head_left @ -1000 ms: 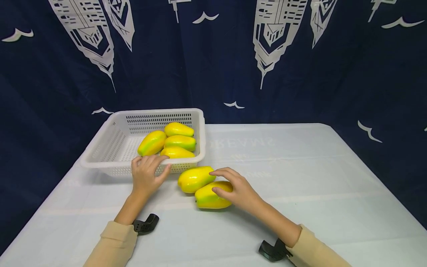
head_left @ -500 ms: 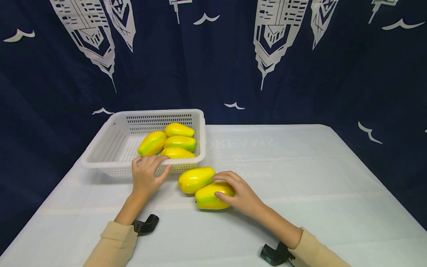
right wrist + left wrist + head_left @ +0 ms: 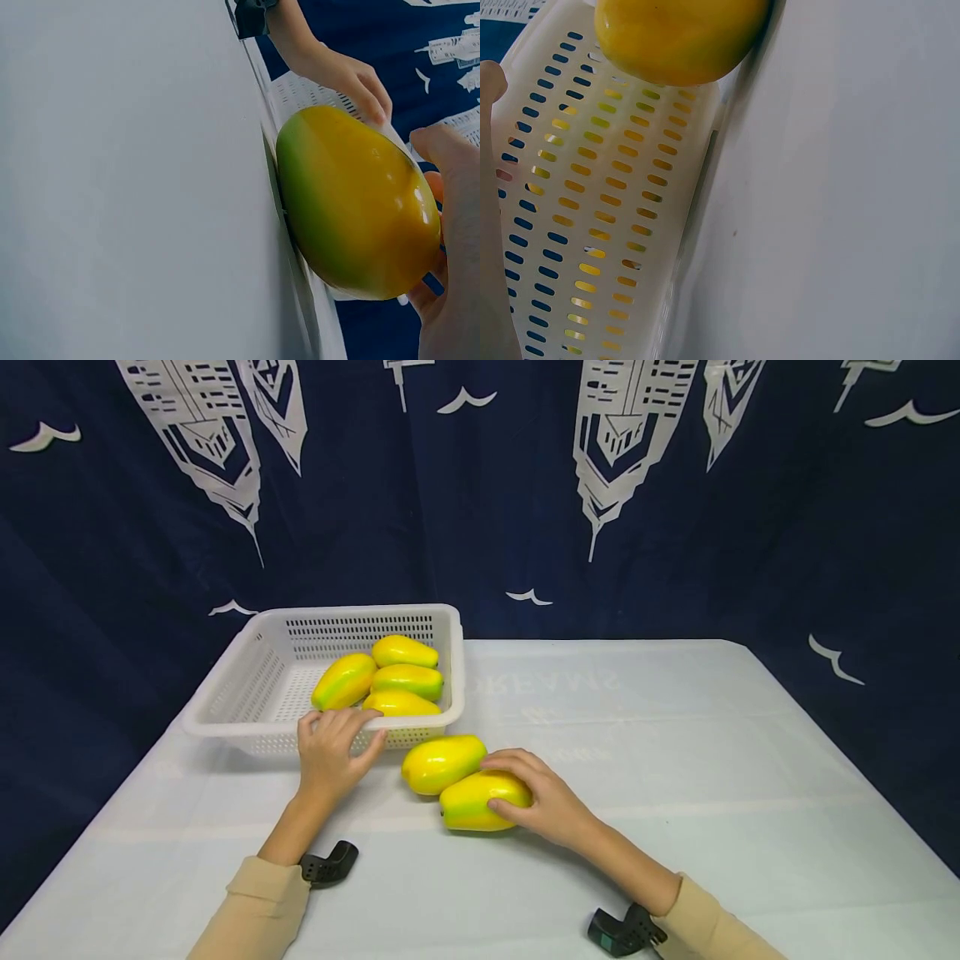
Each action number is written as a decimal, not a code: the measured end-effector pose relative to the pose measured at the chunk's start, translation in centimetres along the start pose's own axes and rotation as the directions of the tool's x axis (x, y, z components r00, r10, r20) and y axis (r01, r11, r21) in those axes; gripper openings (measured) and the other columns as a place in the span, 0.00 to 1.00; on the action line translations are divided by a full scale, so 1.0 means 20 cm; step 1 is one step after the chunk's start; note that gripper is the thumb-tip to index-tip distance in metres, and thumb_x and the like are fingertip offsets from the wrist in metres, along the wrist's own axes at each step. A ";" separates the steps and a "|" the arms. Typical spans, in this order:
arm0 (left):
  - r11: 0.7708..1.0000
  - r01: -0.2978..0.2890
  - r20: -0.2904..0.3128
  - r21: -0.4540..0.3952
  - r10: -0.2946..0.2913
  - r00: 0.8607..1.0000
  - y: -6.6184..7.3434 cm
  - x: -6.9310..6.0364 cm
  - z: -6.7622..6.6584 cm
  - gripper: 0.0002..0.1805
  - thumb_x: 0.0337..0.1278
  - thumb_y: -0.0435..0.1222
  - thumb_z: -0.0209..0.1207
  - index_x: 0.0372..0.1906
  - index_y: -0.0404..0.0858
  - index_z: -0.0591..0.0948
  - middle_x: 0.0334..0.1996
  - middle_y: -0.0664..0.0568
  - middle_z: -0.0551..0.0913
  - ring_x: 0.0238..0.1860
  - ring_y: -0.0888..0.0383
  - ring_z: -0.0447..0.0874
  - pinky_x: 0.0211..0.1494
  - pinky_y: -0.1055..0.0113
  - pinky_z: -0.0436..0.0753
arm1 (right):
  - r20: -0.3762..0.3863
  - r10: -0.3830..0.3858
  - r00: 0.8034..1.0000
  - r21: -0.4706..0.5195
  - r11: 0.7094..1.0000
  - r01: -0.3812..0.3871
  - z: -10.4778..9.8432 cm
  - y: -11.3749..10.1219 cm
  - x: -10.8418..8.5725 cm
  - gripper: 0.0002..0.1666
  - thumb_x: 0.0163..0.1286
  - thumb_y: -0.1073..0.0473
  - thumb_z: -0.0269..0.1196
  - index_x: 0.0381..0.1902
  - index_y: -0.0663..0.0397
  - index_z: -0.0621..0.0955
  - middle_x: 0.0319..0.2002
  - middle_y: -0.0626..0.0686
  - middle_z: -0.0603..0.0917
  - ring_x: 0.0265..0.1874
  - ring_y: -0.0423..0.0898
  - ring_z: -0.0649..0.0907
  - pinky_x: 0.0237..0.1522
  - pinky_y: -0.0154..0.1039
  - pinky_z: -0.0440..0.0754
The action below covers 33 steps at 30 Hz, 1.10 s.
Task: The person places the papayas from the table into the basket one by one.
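In the head view my left hand (image 3: 330, 756) grips the near rim of a white perforated plastic basket (image 3: 262, 724), fingers over the edge and thumb outside. My right hand (image 3: 543, 797) holds the right end of a yellow-green papaya (image 3: 476, 802) on the table, fingers on its far side and thumb on the near side. Touching or nearly touching it, a second papaya (image 3: 442, 764) lies just behind, close to the basket's front right corner. Several more papayas (image 3: 405, 681) lie inside the basket. The right wrist view shows the held papaya (image 3: 356, 206) large, with fingertips partly hidden behind it.
A white cloth covers the table (image 3: 675, 760). Behind it hangs a dark blue curtain (image 3: 480, 527) with white building prints. Black wrist cameras (image 3: 330, 864) are strapped at both sleeves.
My right hand has closed around the right end of the nearer papaya, its thumb settling on the near side. The left hand and the basket stay in place.
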<state>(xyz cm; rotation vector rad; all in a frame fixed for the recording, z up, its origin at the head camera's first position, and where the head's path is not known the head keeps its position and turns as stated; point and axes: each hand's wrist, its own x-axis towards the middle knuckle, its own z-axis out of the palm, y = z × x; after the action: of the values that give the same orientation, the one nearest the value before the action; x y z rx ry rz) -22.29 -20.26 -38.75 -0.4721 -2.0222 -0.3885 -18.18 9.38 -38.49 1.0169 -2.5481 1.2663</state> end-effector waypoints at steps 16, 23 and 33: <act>1.000 -0.021 -0.042 -0.010 0.020 0.999 0.01 0.01 0.00 0.21 0.55 0.52 0.47 0.34 0.41 0.81 0.28 0.48 0.83 0.29 0.50 0.76 0.43 0.51 0.62 | 0.026 -0.036 0.999 -0.007 0.999 0.036 0.02 0.02 -0.02 0.18 0.57 0.55 0.64 0.48 0.36 0.78 0.55 0.43 0.74 0.58 0.44 0.71 0.56 0.48 0.71; 1.000 -0.011 -0.024 -0.009 0.011 1.000 0.01 0.00 0.00 0.22 0.56 0.54 0.46 0.35 0.42 0.81 0.29 0.48 0.84 0.29 0.50 0.76 0.44 0.51 0.62 | 0.029 -0.074 0.997 -0.035 0.997 0.075 0.02 0.03 -0.02 0.15 0.58 0.54 0.63 0.44 0.35 0.80 0.55 0.41 0.75 0.57 0.43 0.71 0.56 0.47 0.70; 1.000 0.003 0.004 -0.009 -0.003 1.000 0.01 0.01 -0.01 0.23 0.57 0.55 0.45 0.36 0.42 0.81 0.30 0.49 0.84 0.32 0.50 0.77 0.46 0.51 0.62 | 0.137 -0.045 0.989 -0.046 0.998 0.051 -0.01 0.01 0.00 0.17 0.58 0.50 0.62 0.47 0.34 0.79 0.57 0.41 0.73 0.59 0.45 0.69 0.57 0.52 0.69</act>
<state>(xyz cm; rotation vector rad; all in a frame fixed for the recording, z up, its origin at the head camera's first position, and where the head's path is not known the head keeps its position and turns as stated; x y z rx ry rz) -22.12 -20.20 -38.56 -0.4759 -2.0254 -0.3986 -18.36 9.73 -38.48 1.1855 -2.6224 1.1531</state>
